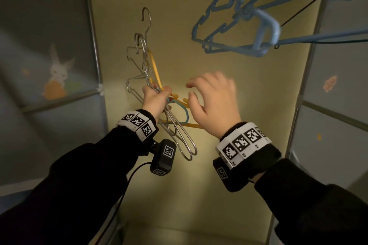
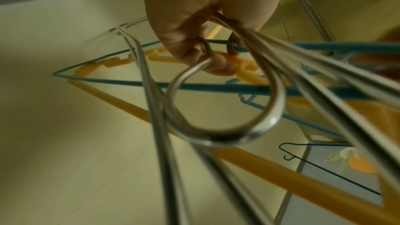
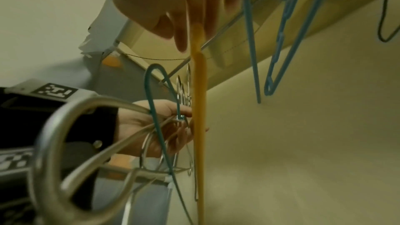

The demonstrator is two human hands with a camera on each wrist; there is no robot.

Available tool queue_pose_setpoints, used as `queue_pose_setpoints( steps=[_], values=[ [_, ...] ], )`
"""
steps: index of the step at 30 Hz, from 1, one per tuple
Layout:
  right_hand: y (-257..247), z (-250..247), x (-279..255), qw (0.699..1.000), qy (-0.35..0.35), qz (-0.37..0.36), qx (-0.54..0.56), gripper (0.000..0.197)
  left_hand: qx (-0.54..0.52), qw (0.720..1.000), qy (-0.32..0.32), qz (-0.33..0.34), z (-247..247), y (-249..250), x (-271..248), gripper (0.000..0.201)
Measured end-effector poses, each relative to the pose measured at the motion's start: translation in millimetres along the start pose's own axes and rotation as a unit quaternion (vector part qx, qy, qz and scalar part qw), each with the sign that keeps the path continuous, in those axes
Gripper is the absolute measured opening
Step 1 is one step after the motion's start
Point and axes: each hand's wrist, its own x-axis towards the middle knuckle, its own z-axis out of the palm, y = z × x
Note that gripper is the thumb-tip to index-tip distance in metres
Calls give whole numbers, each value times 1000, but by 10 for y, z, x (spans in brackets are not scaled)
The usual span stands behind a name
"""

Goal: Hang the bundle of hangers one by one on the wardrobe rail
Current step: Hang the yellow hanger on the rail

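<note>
L hand grips hanger bundle | R hand slack, empty, just beside | blue hangers overhead

Shiny bare-metal wire hangers gleam beside a matt yellow plastic hanger; overhead, smooth blue plastic hangers.

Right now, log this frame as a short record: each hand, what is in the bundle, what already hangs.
left hand: grips the bundle of hangers
right hand: open, fingers spread, beside the bundle, holding nothing
bundle contents: silver metal hangers, a yellow hanger, a teal hanger
already hung: light blue hangers, upper right
task state: bundle not yet emptied
</note>
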Motion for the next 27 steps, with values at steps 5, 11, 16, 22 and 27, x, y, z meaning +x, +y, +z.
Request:
queue_pose_setpoints(
  steps=[5, 11, 16, 22, 27],
  values=[
    [-10, 128, -18, 929, -260, 204, 165, 39, -1, 1000, -5, 10, -129, 5, -56, 28],
    [-84, 161, -25, 897, -351, 192, 190, 19, 14, 1000, -4, 7, -259, 52, -45, 25],
    [-21, 87, -1, 903, -279, 254, 205, 32, -21, 1000, 14, -16, -351, 120, -58, 27],
    [67, -246, 119, 911, -177, 298, 222, 24, -44, 997, 62, -35, -420, 102, 0, 30],
    [-1, -497, 324, 927, -16, 280, 248, 21, -54, 996, 54, -49, -359, 73, -6, 30]
  ],
)
